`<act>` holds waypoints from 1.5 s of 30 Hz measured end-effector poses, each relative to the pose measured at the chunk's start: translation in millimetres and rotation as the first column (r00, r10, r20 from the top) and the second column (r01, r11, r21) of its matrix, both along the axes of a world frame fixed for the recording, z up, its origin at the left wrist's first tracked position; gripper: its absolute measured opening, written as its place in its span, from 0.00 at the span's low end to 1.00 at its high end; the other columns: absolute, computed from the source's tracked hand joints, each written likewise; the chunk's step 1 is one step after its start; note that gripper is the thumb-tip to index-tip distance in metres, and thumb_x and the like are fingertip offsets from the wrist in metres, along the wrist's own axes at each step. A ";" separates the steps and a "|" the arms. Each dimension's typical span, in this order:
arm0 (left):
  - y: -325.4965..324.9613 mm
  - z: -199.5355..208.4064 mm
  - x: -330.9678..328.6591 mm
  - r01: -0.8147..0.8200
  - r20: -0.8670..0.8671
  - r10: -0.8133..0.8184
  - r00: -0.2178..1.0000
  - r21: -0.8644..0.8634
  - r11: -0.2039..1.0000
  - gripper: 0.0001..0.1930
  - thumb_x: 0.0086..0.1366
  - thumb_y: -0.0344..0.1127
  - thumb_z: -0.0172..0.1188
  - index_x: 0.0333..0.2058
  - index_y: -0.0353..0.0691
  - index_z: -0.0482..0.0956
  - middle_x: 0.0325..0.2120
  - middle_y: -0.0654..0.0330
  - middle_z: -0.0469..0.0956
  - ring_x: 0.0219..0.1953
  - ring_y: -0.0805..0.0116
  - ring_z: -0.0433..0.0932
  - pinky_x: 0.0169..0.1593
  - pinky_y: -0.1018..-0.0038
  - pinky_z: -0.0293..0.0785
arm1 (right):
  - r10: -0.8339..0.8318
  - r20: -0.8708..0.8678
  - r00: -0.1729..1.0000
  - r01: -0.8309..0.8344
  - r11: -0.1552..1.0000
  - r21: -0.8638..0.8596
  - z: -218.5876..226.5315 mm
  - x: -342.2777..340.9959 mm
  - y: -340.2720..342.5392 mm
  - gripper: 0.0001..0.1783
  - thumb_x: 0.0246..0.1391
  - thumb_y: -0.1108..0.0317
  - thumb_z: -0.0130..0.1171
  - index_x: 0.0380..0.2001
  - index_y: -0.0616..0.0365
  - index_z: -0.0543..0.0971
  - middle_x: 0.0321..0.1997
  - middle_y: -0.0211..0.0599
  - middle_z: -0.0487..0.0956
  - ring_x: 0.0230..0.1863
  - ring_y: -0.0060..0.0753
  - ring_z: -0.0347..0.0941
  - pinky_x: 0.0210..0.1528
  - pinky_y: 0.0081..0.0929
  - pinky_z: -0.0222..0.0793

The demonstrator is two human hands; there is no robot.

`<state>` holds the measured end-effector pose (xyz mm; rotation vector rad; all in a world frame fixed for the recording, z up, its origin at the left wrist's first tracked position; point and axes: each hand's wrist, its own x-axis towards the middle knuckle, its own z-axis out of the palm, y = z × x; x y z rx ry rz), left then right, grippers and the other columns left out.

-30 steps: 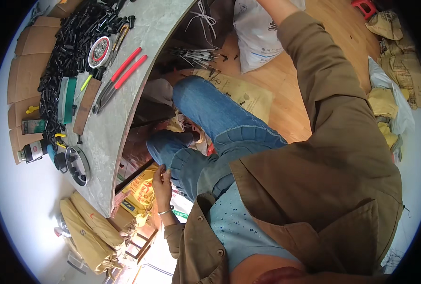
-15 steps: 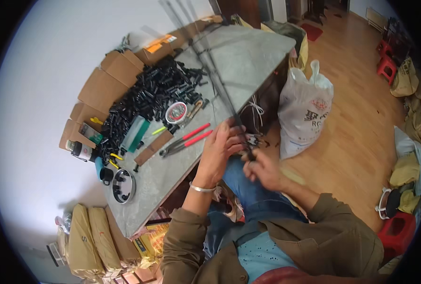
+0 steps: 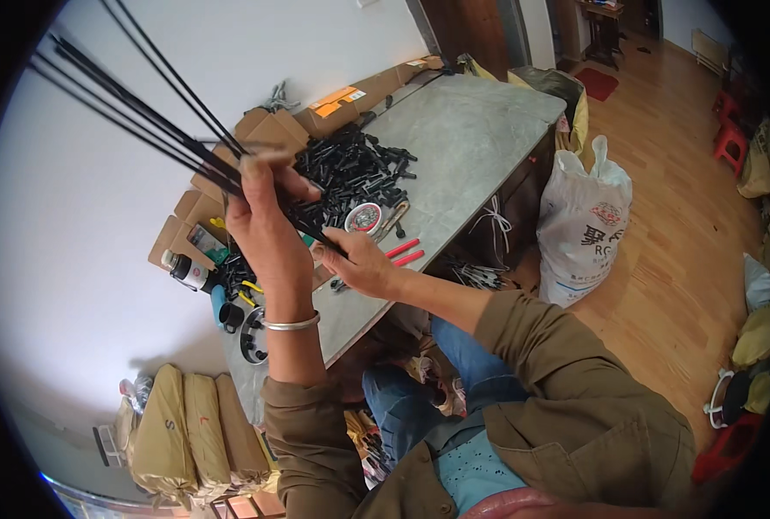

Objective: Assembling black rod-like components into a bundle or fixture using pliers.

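A bundle of long thin black rods (image 3: 157,119), like an umbrella frame, slants from the upper left down to the table's front edge. Its upper ends fan apart. My left hand (image 3: 268,221), with a silver bangle at the wrist, closes around the rods partway along; some of its fingers are blurred. Lower down, my right hand (image 3: 363,264) grips the bottom end between thumb and fingers. Behind them lies a heap of small black parts (image 3: 350,169) on the grey table (image 3: 463,121). Red-handled pliers (image 3: 407,253) rest beside my right hand, partly covered by it.
A round tub (image 3: 365,216) sits by the heap, with cardboard (image 3: 272,130) along the wall side. A bottle (image 3: 186,271) and a round dish (image 3: 253,336) stand at the left end. A white sack (image 3: 584,225) is on the floor at right; wrapped bundles (image 3: 164,432) lean at lower left.
Both hands have moved left and up over the table with the rods, which now tilt further left. The view has shifted slightly. Both hands keep hold of the bundle.
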<state>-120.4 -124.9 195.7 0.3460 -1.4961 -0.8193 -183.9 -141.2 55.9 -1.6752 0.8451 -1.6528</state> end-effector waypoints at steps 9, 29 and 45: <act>-47.2 -38.2 58.4 0.021 -0.234 0.068 0.970 0.359 0.933 0.26 0.68 0.54 0.48 0.42 0.31 0.72 0.25 0.58 0.76 0.25 0.67 0.77 0.31 0.72 0.76 | 0.115 -0.139 0.984 -0.078 0.966 0.245 -71.6 28.5 -11.6 0.13 0.59 0.60 0.52 0.31 0.60 0.73 0.17 0.36 0.73 0.19 0.32 0.70 0.24 0.31 0.64; -109.1 -21.7 62.9 0.235 -0.152 -0.183 0.971 0.501 0.833 0.19 0.68 0.34 0.49 0.54 0.30 0.64 0.40 0.49 0.77 0.40 0.54 0.79 0.45 0.60 0.78 | 0.073 -0.185 0.980 -0.021 0.963 0.269 -48.6 -124.6 -59.9 0.15 0.61 0.61 0.50 0.38 0.64 0.77 0.28 0.30 0.77 0.32 0.21 0.71 0.36 0.22 0.68; -209.0 -45.8 74.1 -0.130 -0.095 0.227 0.969 0.587 0.799 0.21 0.71 0.28 0.37 0.61 0.36 0.54 0.31 0.65 0.65 0.22 0.79 0.57 0.25 0.81 0.57 | -0.671 -0.639 0.376 0.686 0.665 -0.295 -156.6 -302.5 -499.6 0.26 0.57 0.51 0.48 0.56 0.51 0.70 0.58 0.46 0.70 0.61 0.54 0.62 0.60 0.51 0.56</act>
